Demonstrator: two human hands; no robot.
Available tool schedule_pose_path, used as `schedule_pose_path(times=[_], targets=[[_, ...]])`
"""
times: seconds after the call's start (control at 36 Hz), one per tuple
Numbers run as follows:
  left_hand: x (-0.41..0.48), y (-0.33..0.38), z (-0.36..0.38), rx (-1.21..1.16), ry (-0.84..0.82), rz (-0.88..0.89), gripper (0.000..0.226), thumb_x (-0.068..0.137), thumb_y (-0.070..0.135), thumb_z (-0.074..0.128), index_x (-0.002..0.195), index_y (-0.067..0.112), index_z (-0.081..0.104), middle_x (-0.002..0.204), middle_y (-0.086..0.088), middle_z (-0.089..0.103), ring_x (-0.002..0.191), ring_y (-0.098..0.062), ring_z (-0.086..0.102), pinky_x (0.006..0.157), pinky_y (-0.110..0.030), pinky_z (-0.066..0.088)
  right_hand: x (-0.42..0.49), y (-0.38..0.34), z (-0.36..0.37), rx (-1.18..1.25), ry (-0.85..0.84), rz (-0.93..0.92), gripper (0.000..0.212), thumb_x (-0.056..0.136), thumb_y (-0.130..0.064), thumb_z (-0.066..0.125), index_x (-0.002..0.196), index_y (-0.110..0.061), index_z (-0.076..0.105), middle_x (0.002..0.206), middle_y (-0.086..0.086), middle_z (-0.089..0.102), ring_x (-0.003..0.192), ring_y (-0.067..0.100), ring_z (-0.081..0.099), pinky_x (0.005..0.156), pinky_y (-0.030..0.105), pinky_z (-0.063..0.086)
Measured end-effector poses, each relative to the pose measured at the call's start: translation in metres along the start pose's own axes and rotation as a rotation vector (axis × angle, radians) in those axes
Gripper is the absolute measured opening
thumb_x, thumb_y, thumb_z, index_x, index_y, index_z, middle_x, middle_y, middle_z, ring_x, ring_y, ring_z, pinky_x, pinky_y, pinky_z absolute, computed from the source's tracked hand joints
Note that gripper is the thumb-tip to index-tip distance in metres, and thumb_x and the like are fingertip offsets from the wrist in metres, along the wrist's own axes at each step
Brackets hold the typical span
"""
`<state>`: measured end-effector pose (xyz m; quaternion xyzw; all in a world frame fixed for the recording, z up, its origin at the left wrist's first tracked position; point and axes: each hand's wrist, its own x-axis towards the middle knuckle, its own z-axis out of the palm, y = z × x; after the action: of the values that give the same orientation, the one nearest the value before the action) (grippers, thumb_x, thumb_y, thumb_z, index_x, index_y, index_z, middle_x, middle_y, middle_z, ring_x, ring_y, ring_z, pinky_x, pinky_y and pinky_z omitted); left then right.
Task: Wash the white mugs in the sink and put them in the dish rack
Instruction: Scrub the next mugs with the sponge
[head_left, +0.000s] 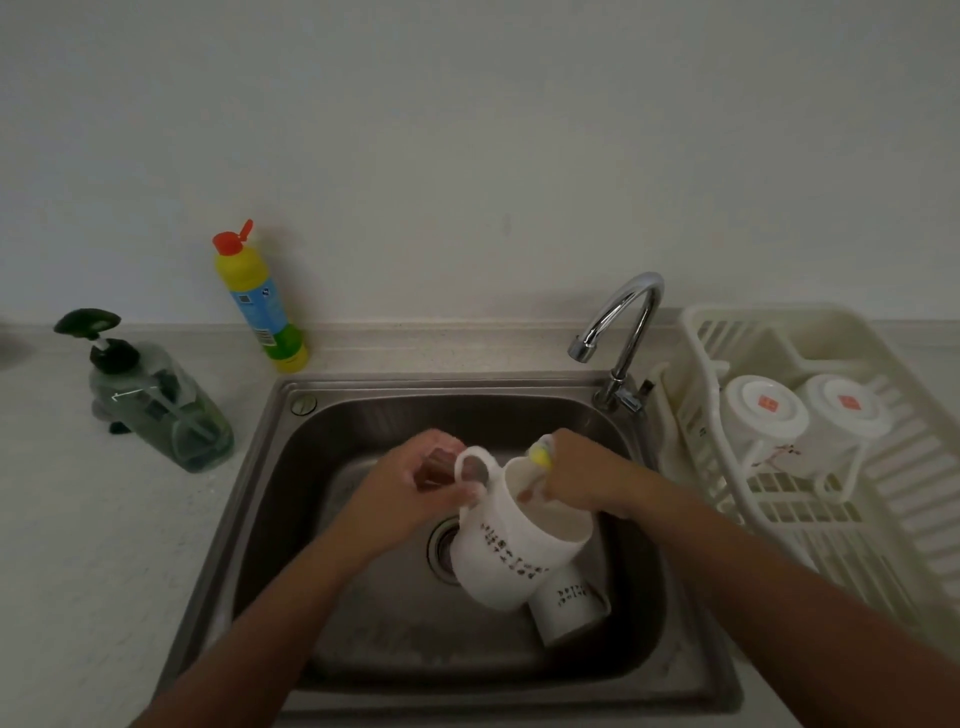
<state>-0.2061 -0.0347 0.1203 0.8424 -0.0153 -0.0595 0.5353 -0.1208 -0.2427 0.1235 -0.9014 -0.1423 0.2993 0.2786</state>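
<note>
Over the steel sink (270, 467) my left hand (410, 488) grips the handle of a white mug (509, 556) with dark lettering, tilted with its mouth up and to the right. My right hand (576, 478) is shut on a yellow sponge (540, 453) and presses into the mug's mouth. A second white mug (569, 605) lies in the basin below and to the right of the held one. Two more white mugs (763, 410) (844, 405) stand upside down in the cream dish rack (883, 519) to the right.
A chrome tap (623, 322) arches over the sink's back right corner; no water shows. On the left counter stand a yellow bottle with a red flip cap (260, 301) and a green pump soap dispenser (156, 410). The drain (441, 545) lies partly behind the held mug.
</note>
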Motion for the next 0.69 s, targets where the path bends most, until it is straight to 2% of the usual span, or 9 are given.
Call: schedule_pose_path(times=[0.06,0.17,0.31,0.39,0.44,0.5,0.56,0.61,0.69], targets=[[0.006,0.004,-0.004,0.089,-0.092,0.014,0.011,0.085,0.027,0.074,0.087,0.021,0.065,0.084,0.012,0.068,0.078,-0.005,0.066,0.076,-0.027,0.055,0.000,-0.001,-0.002,-0.020,-0.027,-0.063,0.023,0.078,-0.017,0.077,0.079,-0.026,0.055,0.081,-0.005,0.062,0.081,0.013,0.062,0.065,0.021,0.047],[0.008,0.007,-0.001,0.046,-0.207,-0.036,0.026,0.095,0.027,0.064,0.080,0.005,0.062,0.072,-0.003,0.065,0.070,-0.013,0.061,0.072,-0.033,0.053,0.008,0.005,-0.003,0.010,-0.106,-0.147,0.020,0.079,-0.025,0.079,0.073,-0.022,0.060,0.072,-0.005,0.064,0.072,0.012,0.063,0.066,0.026,0.049],[0.003,0.005,0.008,-0.094,-0.020,-0.095,0.033,0.097,0.030,0.061,0.070,0.014,0.053,0.061,0.007,0.053,0.062,-0.007,0.052,0.066,-0.025,0.045,0.007,0.014,-0.015,0.187,-0.020,-0.182,0.032,0.088,-0.042,0.068,0.077,-0.012,0.068,0.067,-0.005,0.063,0.061,0.007,0.057,0.063,0.025,0.046],[-0.001,-0.001,0.013,-0.338,0.125,-0.215,0.044,0.097,0.036,0.060,0.077,-0.003,0.055,0.069,-0.009,0.057,0.069,-0.018,0.055,0.072,-0.034,0.047,0.002,0.016,-0.013,0.274,0.256,-0.222,0.027,0.096,-0.035,0.058,0.073,-0.023,0.065,0.063,-0.012,0.059,0.059,0.001,0.054,0.065,0.026,0.043],[0.000,-0.006,0.019,-0.591,0.211,-0.338,0.043,0.098,0.035,0.059,0.069,0.004,0.051,0.060,-0.008,0.048,0.059,-0.016,0.046,0.065,-0.033,0.041,-0.004,0.012,-0.001,0.395,0.419,-0.279,0.025,0.097,-0.039,0.055,0.103,-0.021,0.071,0.087,-0.010,0.069,0.081,-0.003,0.064,0.077,0.022,0.049],[0.003,-0.007,0.025,-0.823,0.312,-0.441,0.039,0.099,0.028,0.056,0.064,0.015,0.046,0.054,0.000,0.036,0.050,-0.010,0.034,0.057,-0.028,0.032,-0.012,0.007,0.020,0.484,0.433,-0.398,0.038,0.099,-0.040,0.049,0.131,-0.024,0.061,0.126,-0.003,0.065,0.119,0.007,0.059,0.101,0.031,0.046],[0.006,-0.005,0.028,-1.000,0.379,-0.493,0.045,0.103,0.026,0.050,0.059,0.016,0.042,0.050,0.002,0.033,0.045,-0.010,0.031,0.054,-0.028,0.028,-0.021,0.002,0.042,0.294,0.420,-0.504,0.037,0.102,-0.030,0.042,0.138,-0.027,0.053,0.145,-0.002,0.051,0.139,0.010,0.040,0.116,0.032,0.029],[0.007,-0.001,0.028,-1.101,0.409,-0.516,0.049,0.106,0.026,0.041,0.059,0.015,0.036,0.050,0.000,0.028,0.045,-0.011,0.027,0.056,-0.030,0.024,-0.028,0.001,0.064,-0.116,0.521,-0.622,0.046,0.096,-0.015,0.035,0.140,-0.016,0.051,0.149,0.002,0.045,0.144,0.013,0.027,0.120,0.027,0.016],[0.005,0.002,0.024,-1.145,0.432,-0.529,0.049,0.107,0.027,0.037,0.060,0.015,0.034,0.053,-0.001,0.027,0.045,-0.011,0.026,0.056,-0.029,0.024,-0.036,0.009,0.093,-0.517,0.511,-0.634,0.058,0.087,-0.020,0.034,0.144,-0.014,0.043,0.154,0.004,0.037,0.146,0.020,0.024,0.122,0.035,0.013]])
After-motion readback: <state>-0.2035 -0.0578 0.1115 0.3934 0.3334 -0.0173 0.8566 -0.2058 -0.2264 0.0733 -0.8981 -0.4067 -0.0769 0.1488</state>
